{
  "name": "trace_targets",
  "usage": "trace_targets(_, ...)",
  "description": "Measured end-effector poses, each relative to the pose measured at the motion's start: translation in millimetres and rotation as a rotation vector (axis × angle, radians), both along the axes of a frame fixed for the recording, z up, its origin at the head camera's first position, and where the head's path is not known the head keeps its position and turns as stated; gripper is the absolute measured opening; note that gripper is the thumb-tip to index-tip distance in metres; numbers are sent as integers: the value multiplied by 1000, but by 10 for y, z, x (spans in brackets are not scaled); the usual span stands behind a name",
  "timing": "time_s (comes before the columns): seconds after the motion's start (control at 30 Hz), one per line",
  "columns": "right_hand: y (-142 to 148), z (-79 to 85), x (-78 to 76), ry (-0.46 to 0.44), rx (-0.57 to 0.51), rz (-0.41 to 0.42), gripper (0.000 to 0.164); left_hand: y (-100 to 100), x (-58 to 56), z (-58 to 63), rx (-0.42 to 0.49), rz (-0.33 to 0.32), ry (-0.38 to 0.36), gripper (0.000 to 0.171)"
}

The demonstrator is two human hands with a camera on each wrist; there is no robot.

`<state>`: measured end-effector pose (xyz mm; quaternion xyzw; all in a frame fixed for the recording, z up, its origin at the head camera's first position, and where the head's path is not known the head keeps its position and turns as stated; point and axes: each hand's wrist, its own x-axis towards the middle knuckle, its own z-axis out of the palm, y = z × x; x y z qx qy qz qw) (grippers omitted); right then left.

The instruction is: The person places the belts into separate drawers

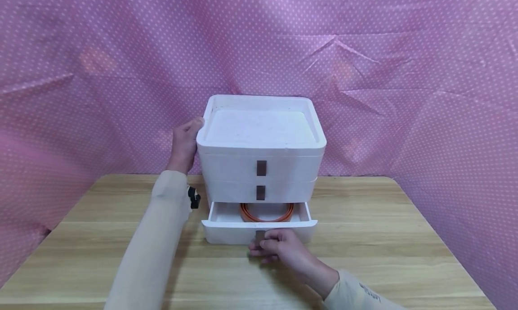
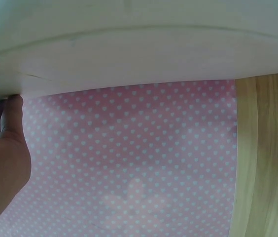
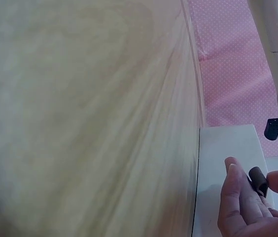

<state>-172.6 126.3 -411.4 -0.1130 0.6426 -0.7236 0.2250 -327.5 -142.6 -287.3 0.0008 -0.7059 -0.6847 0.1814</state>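
A white drawer unit has its bottom drawer pulled out, and a coiled orange-brown loop lies inside. My right hand is at the front of that drawer. It pinches the brown pull tab between thumb and fingers, as the right wrist view shows. My left hand presses against the unit's left side near the top rim. In the left wrist view its fingers touch the white side wall; some fingertips are hidden.
Two upper drawers with brown tabs are closed. The unit's top is a shallow tray with a raised rim. It stands on a wooden table, before a pink dotted cloth that hangs behind and at both sides.
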Motion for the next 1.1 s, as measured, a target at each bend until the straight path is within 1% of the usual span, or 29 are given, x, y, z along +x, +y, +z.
trace_targets(0.2, 5, -6, -9, 3, -2, -6, 22, 6, 4, -7, -26, -10, -5, 47)
trace_targets(0.33, 3, -8, -20, 8, -1, -4, 22, 5, -10, -3, -14, -5, 4, 45)
trace_targets(0.47, -6, -14, -24, 10, -1, -4, 21, -1, -21, -14, 25, 1, 18, 40)
trace_targets(0.63, -16, -14, -34, 16, 10, -4, 20, -10, -29, -26, 38, 13, 22, 33)
trace_targets(0.87, -40, 9, -56, 31, 9, 0, 20, -19, -42, -28, 25, 25, 19, 36)
trace_targets(1.1, -43, 14, -66, 22, 18, -2, 22, -11, -42, -35, 45, 17, 30, 33)
